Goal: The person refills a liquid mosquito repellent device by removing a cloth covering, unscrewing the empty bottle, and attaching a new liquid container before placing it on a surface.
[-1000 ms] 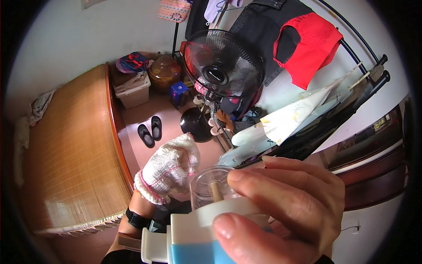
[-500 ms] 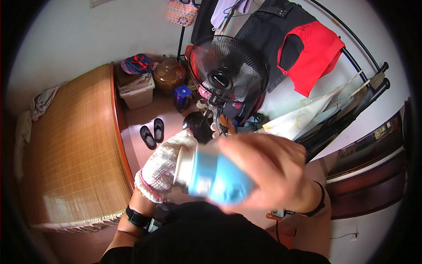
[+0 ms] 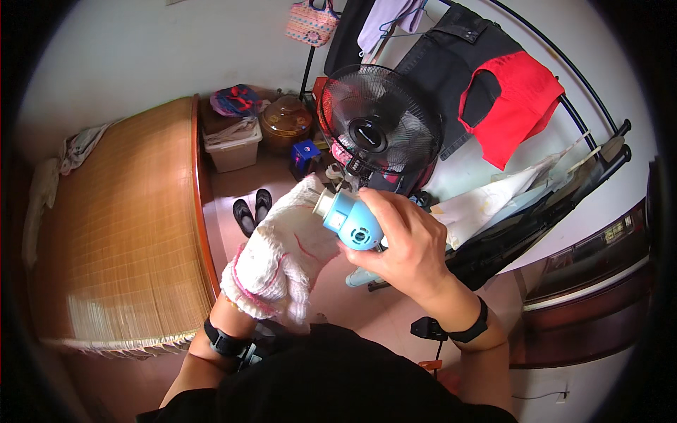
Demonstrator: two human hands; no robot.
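Observation:
My right hand (image 3: pixel 411 243) grips a light-blue, round-bodied fabric shaver (image 3: pixel 361 225), with its pale head pointing left. Below and beside that head lies a white knitted garment (image 3: pixel 300 222) with pink trim, drawn over my left hand so that its fingers are hidden. The shaver's head is at the garment's right side; whether they touch cannot be made out. From the garment's pink-edged opening my left forearm (image 3: pixel 229 321) comes out, with a black band on it.
A black standing fan (image 3: pixel 368 134) stands ahead. To its right, a rack (image 3: pixel 592 169) carries dark trousers and a red top (image 3: pixel 511 106). A mat-covered bed (image 3: pixel 127 233) fills the left. Black slippers (image 3: pixel 244 216), a white bin (image 3: pixel 235 151) and a blue box (image 3: pixel 305 156) stand on the floor.
My right hand and the fabric shaver have moved up and away from my body, and the shaver has turned. The white garment now stretches farther up and right. The view has shifted slightly.

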